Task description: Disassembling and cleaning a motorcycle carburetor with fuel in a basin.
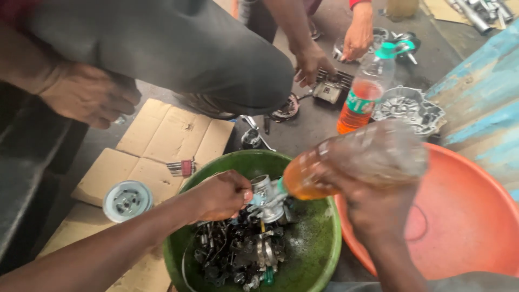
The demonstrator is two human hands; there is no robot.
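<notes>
My left hand [220, 194] grips a small silvery metal engine part [266, 198] over a green bowl [319, 238]. My right hand [378, 205] holds a clear plastic bottle [351, 162] of orange liquid, tipped with its mouth down against the part. Several dark greasy metal parts [238, 254] lie in the bottom of the bowl, under the held part.
An orange basin [465, 216] sits right of the bowl. A second bottle [363, 92] of orange liquid stands on the floor beyond. Flattened cardboard [162, 140] holds a round metal disc [127, 200] and a hex key set [181, 167]. Another person crouches behind, with hands [311, 62] on engine parts [408, 108].
</notes>
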